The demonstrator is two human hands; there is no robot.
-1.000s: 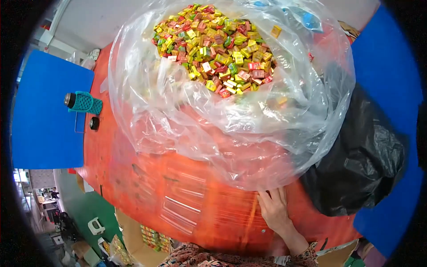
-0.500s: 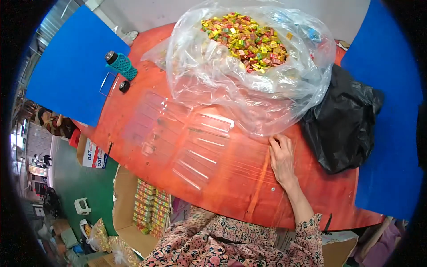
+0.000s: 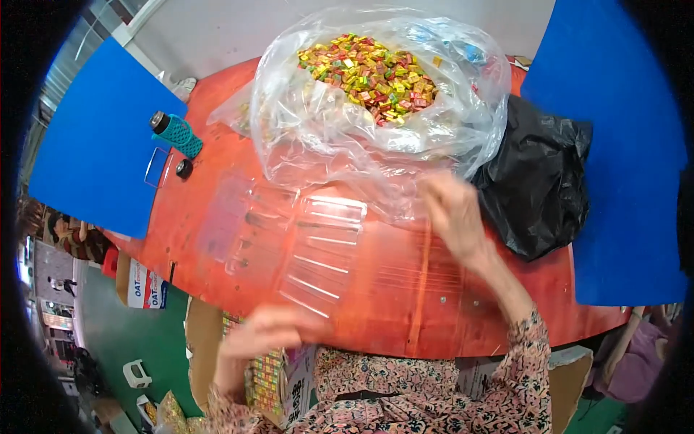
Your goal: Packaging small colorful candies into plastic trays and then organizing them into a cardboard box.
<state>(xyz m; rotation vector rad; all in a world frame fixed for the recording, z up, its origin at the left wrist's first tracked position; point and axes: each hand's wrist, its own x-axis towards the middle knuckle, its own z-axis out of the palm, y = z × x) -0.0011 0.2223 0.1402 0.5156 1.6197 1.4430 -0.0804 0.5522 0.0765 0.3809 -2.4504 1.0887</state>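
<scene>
A big clear plastic bag (image 3: 347,137) lies on the far part of the red table (image 3: 405,304), filled with several small colourful wrapped candies (image 3: 369,72). Clear plastic trays (image 3: 303,246) lie flat in the middle of the table. My right hand (image 3: 452,217) hovers blurred over the table beside the bag's near edge, fingers apart, holding nothing. My left hand (image 3: 267,333) is raised at the table's near edge, just below the trays, blurred and empty.
A crumpled black plastic bag (image 3: 538,188) sits to the right of the clear one. A teal bottle (image 3: 177,134) and a small black cap (image 3: 184,168) lie at the left edge. Blue panels (image 3: 94,145) flank the table. A carton with stacked candy packs (image 3: 264,376) stands below.
The view has pulled back from the bag. My right hand lifted off the table toward the bag, and my left hand came into view at the near edge.
</scene>
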